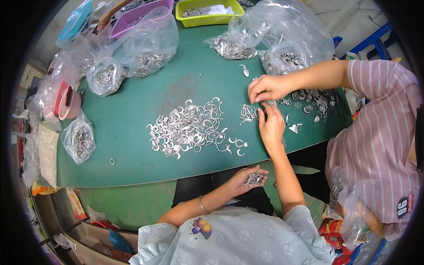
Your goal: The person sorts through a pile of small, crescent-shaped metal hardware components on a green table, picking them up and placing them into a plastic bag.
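1. Nearest the viewer, the left hand (247,179) sits low over the lap, below the table edge, palm up and loosely cupped around a small clump of silver rings (254,178).
2. The right hand (271,126) reaches up over the near edge of the green table (132,115). It lies flat, fingers stretched toward a small cluster of parts (248,113); whether the fingertips grip anything cannot be told.
3. Left of that hand, mid-table, lies the main pile (187,128) of silver rings and hooks, spread loosely. A few strays trail from it toward the near edge.
4. Bare green surface runs left of the pile to a small bag (78,139) of rings by the left edge, with one lone ring (112,161) near the front edge. More bare surface lies beyond the pile.
5. A co-worker in a striped shirt (380,145) sits at the right. That person's hand (265,88) is pinched shut just above the right hand's fingertips, nearly touching them, beside a scatter (309,99) of parts.
6. Farther back, clear bags (132,62) of parts crowd the left rear, and a big bag (287,39) fills the right rear.
7. At the far edge stand a purple tray (137,17), a yellow-green tray (207,13) and a blue tray (75,20). Another person's hand (104,20) shows by the purple tray.
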A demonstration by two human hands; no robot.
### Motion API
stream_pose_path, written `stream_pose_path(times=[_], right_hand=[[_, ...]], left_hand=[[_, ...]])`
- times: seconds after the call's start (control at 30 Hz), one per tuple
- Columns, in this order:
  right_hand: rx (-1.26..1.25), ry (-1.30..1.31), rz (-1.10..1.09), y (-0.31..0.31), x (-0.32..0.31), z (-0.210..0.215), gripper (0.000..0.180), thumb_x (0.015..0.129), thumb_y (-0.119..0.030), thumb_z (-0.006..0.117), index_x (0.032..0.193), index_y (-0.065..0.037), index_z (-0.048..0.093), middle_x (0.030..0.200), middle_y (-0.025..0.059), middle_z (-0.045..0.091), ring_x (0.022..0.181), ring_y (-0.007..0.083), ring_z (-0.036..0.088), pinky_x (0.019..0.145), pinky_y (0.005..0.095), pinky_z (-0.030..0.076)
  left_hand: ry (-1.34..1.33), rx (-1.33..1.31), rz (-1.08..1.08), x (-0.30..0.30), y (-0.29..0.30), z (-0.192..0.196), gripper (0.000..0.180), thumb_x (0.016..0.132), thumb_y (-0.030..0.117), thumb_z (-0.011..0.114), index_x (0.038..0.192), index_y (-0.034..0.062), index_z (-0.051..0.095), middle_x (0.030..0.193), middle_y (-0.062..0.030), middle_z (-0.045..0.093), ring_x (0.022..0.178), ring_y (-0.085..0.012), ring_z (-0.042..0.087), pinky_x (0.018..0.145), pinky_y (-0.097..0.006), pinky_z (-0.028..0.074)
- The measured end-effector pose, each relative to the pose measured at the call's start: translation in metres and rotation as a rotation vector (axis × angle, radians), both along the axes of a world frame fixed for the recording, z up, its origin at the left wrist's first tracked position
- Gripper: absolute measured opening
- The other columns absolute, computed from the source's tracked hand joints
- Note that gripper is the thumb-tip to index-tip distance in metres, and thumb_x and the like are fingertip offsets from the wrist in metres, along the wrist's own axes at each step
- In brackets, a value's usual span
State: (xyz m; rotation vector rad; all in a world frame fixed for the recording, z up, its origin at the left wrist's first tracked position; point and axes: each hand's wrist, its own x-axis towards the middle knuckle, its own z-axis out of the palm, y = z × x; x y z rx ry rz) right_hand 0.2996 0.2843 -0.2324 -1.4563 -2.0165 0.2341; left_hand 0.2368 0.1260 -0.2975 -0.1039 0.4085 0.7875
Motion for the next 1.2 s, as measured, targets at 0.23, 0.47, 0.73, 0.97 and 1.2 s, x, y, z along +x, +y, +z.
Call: stream_pose_path(times=[0.23, 0.47, 0.73, 0.97, 1.2], right_hand=[[-0.027, 0.129, 0.147, 0.010, 0.005, -0.009, 0.013, 0.075, -0.010, 0.065, 0.086, -0.003, 0.065, 0.084, 0.0100, 0.059, 0.083, 0.0287, 0.054, 0.076, 0.0397, 0.040], [0.258, 0.047, 0.261, -0.004, 0.013, 0.018, 0.008, 0.072, -0.003, 0.065, 0.080, -0.004, 0.064, 0.076, 0.0087, 0.060, 0.073, 0.0273, 0.055, 0.066, 0.0354, 0.043], [0.103, -0.097, 0.237, -0.016, 0.035, 0.030, 0.006, 0.073, -0.002, 0.065, 0.078, -0.002, 0.062, 0.075, 0.0123, 0.061, 0.070, 0.0284, 0.057, 0.065, 0.0359, 0.045], [-0.346, 0.357, 0.034, -0.033, 0.076, 0.024, 0.006, 0.078, -0.001, 0.064, 0.081, 0.004, 0.061, 0.067, 0.0078, 0.062, 0.056, 0.0107, 0.054, 0.053, 0.0236, 0.042], [-0.228, 0.617, -0.194, -0.022, 0.126, 0.006, 0.007, 0.081, -0.003, 0.063, 0.081, 0.004, 0.062, 0.069, 0.0017, 0.061, 0.057, 0.0046, 0.050, 0.053, 0.0183, 0.040]], left_hand=[[0.006, 0.093, 0.001, 0.001, -0.002, -0.007, 0.034, 0.093, 0.023, 0.048, 0.113, -0.0036, 0.055, 0.096, -0.0096, 0.059, 0.084, -0.0166, 0.057, 0.076, -0.028, 0.049], [0.009, 0.103, 0.015, 0.000, -0.003, -0.005, 0.033, 0.093, 0.019, 0.046, 0.117, -0.0033, 0.053, 0.099, -0.0109, 0.060, 0.086, -0.0172, 0.059, 0.080, -0.029, 0.049], [-0.003, 0.115, 0.023, -0.001, -0.006, -0.007, 0.033, 0.092, 0.016, 0.046, 0.118, -0.0041, 0.051, 0.101, -0.0118, 0.059, 0.089, -0.0185, 0.059, 0.082, -0.030, 0.049], [0.014, 0.088, 0.042, -0.003, -0.007, -0.006, 0.032, 0.091, 0.014, 0.047, 0.117, -0.0051, 0.051, 0.100, -0.0120, 0.059, 0.088, -0.0186, 0.059, 0.082, -0.031, 0.049], [0.017, 0.049, 0.066, -0.007, -0.009, -0.001, 0.033, 0.090, 0.014, 0.049, 0.117, -0.0069, 0.050, 0.096, -0.0112, 0.058, 0.084, -0.0180, 0.058, 0.080, -0.031, 0.049]])
